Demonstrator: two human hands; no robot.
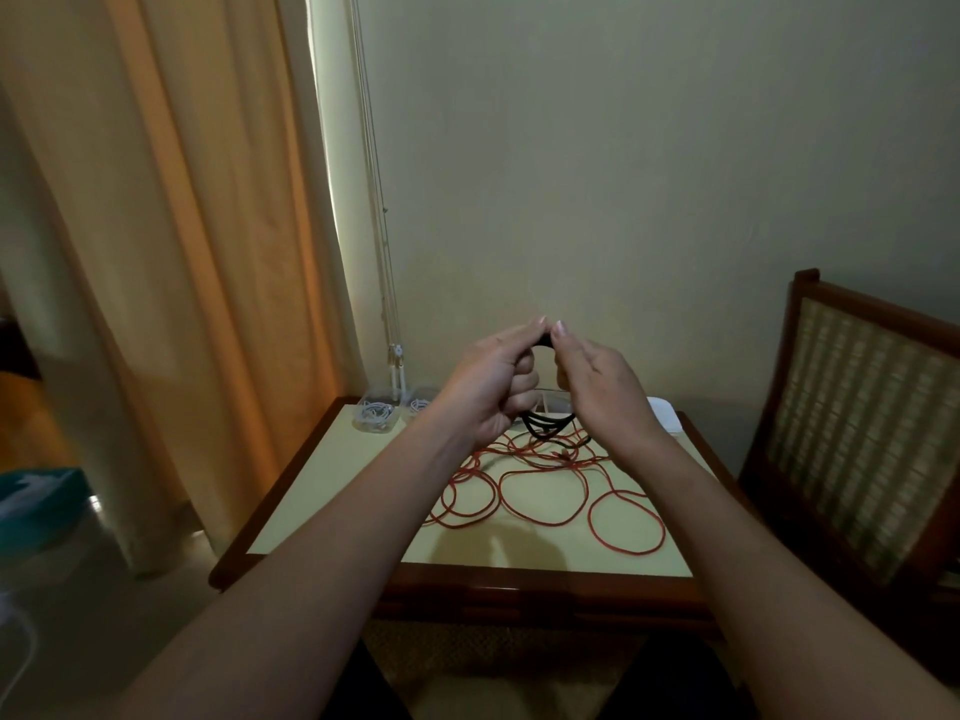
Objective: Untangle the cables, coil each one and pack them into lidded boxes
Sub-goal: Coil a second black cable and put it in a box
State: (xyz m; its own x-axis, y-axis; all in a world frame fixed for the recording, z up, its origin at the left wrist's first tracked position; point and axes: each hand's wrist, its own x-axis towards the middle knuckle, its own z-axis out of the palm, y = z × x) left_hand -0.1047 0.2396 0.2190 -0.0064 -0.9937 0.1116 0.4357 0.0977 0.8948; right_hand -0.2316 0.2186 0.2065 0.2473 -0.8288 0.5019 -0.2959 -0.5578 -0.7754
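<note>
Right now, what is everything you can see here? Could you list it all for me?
table: one, yellow top with dark wood rim, centre
red cable: one tangle, red, loose loops on the table
black cable: one, black, held up over the table's far side, loops hanging below the hands
boxes: two, clear, table's far left corner, white cables inside
white object: one, white, table's far right corner, partly hidden
chair: one, dark wood with woven back, right of the table
curtain: one, orange-beige, left
cords: several, pale, hanging beside the curtain
left hand: pinches the black cable
right hand: pinches the black cable
</note>
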